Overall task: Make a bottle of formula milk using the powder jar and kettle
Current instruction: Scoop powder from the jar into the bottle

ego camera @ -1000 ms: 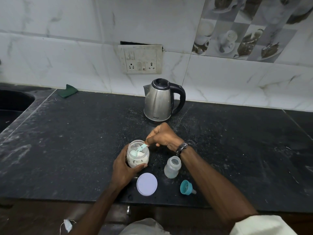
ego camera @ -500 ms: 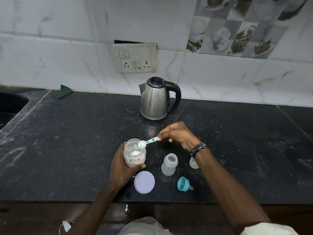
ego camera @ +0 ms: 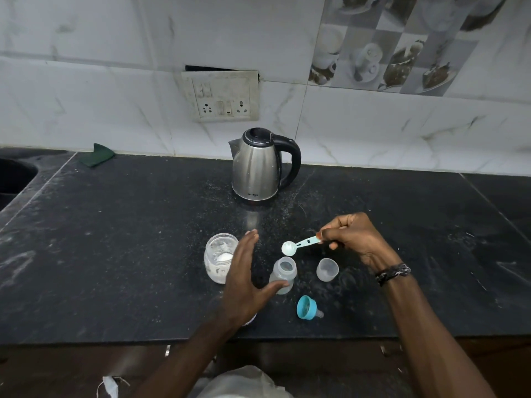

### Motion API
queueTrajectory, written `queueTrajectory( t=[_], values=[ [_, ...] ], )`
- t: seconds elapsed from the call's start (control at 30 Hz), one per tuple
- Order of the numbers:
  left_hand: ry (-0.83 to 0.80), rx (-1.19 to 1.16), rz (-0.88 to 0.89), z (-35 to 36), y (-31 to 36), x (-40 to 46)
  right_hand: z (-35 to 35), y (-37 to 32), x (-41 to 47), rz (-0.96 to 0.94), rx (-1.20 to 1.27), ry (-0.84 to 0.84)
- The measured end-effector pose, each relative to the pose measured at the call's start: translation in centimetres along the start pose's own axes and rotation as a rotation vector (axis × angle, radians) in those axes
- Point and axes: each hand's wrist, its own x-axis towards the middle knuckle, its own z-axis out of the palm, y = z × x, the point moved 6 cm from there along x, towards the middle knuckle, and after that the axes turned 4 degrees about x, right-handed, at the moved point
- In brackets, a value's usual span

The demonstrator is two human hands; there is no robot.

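Step in hand, by my reading: dosing powder into bottle (ego camera: 283,273). Right hand (ego camera: 355,238) pinches scoop (ego camera: 298,245), heaped, just above bottle mouth. Left hand (ego camera: 244,278), fingers spread, thumb touching bottle; powder jar (ego camera: 219,257) beside, kettle (ego camera: 258,165) behind. Next: steady bottle, tip scoop squarely over neck.

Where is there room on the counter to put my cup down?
Bare counter lies left of the jar, toward the sink, and right of the kettle. It is crowded in front: jar, bottle, cap, teat ring, both hands.
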Motion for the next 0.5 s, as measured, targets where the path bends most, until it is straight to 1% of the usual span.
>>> queueTrajectory(
  t=[0.03,0.1,0.2,0.3,0.4,0.5],
  values=[
    [-0.083,-0.013,-0.053,1.0,-0.2,0.1,-0.1,0.1,-0.1,0.001,-0.017,0.004],
    [-0.196,-0.022,-0.135,2.8,-0.8,0.3,-0.1,0.1,-0.4,-0.002,-0.042,0.007],
    [-0.279,-0.070,-0.282,4.7,-1.7,0.6,0.4,-0.3,-0.8,-0.024,-0.105,-0.015],
    [-0.304,-0.095,-0.357,5.7,-2.8,1.0,1.1,-1.3,-1.2,-0.086,-0.288,-0.004],
    [-0.282,-0.086,-0.350,6.1,-3.3,0.9,2.5,-2.4,-1.3,-0.147,-0.507,0.012],
    [-0.262,-0.098,-0.330,6.3,-3.6,0.7,4.6,-2.8,-1.5,-0.221,-0.661,0.004]
  ],
)
